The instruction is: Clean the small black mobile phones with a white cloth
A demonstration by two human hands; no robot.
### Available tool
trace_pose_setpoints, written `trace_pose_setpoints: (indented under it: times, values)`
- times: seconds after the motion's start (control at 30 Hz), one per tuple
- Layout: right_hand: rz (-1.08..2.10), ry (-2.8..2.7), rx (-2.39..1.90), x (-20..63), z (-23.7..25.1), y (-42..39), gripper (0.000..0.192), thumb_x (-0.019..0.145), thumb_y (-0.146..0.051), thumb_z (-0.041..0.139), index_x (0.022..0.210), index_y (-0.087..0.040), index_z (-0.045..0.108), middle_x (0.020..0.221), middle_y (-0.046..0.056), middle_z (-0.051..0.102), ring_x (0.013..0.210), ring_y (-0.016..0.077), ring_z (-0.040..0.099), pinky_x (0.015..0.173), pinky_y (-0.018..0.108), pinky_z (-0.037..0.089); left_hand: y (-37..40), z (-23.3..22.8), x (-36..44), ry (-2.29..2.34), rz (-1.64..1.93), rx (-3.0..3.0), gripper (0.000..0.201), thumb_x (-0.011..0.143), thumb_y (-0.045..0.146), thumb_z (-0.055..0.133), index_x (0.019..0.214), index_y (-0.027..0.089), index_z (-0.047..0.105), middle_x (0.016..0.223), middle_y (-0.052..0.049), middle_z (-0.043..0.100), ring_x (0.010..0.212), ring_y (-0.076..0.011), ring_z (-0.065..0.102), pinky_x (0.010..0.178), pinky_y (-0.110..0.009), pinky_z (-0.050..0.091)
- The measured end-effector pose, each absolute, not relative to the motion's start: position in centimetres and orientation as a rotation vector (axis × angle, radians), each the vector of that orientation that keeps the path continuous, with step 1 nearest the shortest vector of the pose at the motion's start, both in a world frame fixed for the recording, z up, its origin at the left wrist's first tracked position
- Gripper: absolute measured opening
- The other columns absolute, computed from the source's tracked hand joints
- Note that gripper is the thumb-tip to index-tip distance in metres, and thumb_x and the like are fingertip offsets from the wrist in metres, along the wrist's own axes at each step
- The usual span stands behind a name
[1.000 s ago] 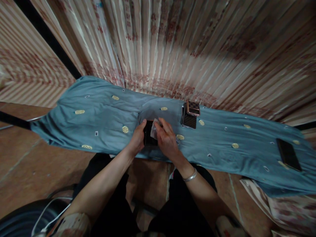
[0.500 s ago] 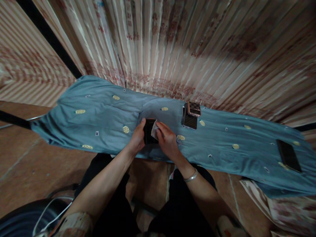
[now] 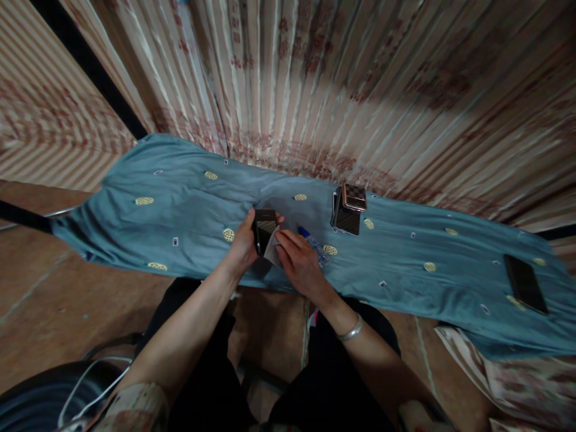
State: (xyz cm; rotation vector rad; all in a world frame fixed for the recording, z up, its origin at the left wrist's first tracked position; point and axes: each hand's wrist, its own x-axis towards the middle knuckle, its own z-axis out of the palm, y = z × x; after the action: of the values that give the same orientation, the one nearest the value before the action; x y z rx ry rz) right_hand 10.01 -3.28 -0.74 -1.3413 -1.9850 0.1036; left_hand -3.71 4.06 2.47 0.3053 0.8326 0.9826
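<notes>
My left hand (image 3: 243, 243) is closed around a small flat dark case (image 3: 265, 227) with a shiny face, held tilted over the blue cloth. Its thumb lies along the left edge and fingertips show past the far right corner. Between the fingers of my right hand (image 3: 297, 259) is a pale grey wiping cloth (image 3: 272, 247), which touches the lower right side of the case. Just beyond the right hand lies a clear packet with blue bits (image 3: 320, 251), partly hidden, and a blue-tipped item (image 3: 304, 231) beside it.
Several similar cases (image 3: 348, 210), one checkered, are stacked at the back of the cloth-covered table (image 3: 396, 258). A black phone (image 3: 525, 284) lies at the far right. A pleated curtain (image 3: 288, 90) hangs behind. A black stool (image 3: 49, 396) with a white cable stands lower left.
The case has tilted and shifted slightly left in my left hand, its face now catching light. My right hand and cloth moved down and left, uncovering the blue-tipped item and packet.
</notes>
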Motion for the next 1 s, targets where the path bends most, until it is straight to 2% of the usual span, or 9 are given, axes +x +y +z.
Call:
trace_pose_setpoints:
  times: [0.27,0.47,0.6,0.7,0.77,0.93,1.0]
  values:
    - [0.019,-1.962,-1.368,10.7,-1.3,-2.3,0.038,0.105,-0.018,0.043,0.133,-0.016,0.069,0.135,0.016,0.07,0.124,0.0272,0.064,0.11,0.048,0.053,2.9,2.1,-2.2,0.853,0.931,0.272,0.045,0.107,0.041,0.043,0.111,0.008,0.074,0.082,-0.01,0.079,0.069,-0.0184,0.075,0.062,-0.025,0.058]
    - [0.028,-1.964,-1.304,10.5,-0.8,-2.0,0.037,0.106,-0.02,0.044,0.131,-0.014,0.071,0.133,0.016,0.07,0.122,0.0275,0.064,0.109,0.046,0.054,2.5,1.9,-1.3,0.825,0.9,0.217,0.045,0.107,0.039,0.042,0.107,0.007,0.073,0.084,-0.012,0.078,0.071,-0.0179,0.075,0.058,-0.023,0.055]
    - [0.09,-2.0,-1.251,9.8,-0.5,-2.6,0.037,0.107,-0.022,0.044,0.132,-0.015,0.071,0.133,0.015,0.071,0.125,0.0265,0.062,0.114,0.047,0.05,3.0,1.9,-1.6,0.814,0.909,0.218,0.049,0.107,0.044,0.039,0.116,0.011,0.074,0.088,-0.011,0.079,0.084,-0.0232,0.077,0.069,-0.029,0.06]
    - [0.14,-1.988,-1.246,9.7,-0.6,-2.8,0.037,0.106,-0.023,0.044,0.132,-0.018,0.07,0.134,0.013,0.071,0.125,0.0258,0.063,0.113,0.047,0.051,3.3,1.6,-1.8,0.783,0.92,0.236,0.051,0.103,0.053,0.045,0.117,0.014,0.075,0.092,-0.012,0.079,0.093,-0.0268,0.076,0.074,-0.033,0.062]
    - [0.172,-1.957,-1.266,9.9,-0.8,-2.6,0.037,0.106,-0.024,0.046,0.132,-0.02,0.07,0.134,0.013,0.071,0.126,0.0262,0.063,0.112,0.048,0.052,3.3,1.1,-1.6,0.788,0.949,0.263,0.048,0.101,0.053,0.049,0.112,0.014,0.076,0.09,-0.011,0.079,0.094,-0.0259,0.076,0.076,-0.032,0.062]
    - [0.195,-1.872,-1.345,10.8,-0.8,-1.6,0.033,0.103,-0.026,0.051,0.13,-0.019,0.07,0.132,0.013,0.072,0.122,0.0254,0.066,0.11,0.045,0.053,2.5,-0.4,-0.2,0.831,1.059,0.363,0.035,0.097,0.043,0.061,0.083,0.014,0.073,0.076,-0.004,0.073,0.088,-0.0176,0.073,0.083,-0.025,0.057]
    - [0.192,-1.851,-1.383,10.8,-0.8,-1.4,0.034,0.103,-0.025,0.051,0.13,-0.018,0.07,0.131,0.013,0.072,0.121,0.0253,0.067,0.11,0.044,0.053,2.3,-0.8,0.2,0.827,1.121,0.386,0.031,0.095,0.041,0.065,0.082,0.014,0.073,0.079,-0.003,0.074,0.092,-0.0167,0.072,0.088,-0.024,0.055]
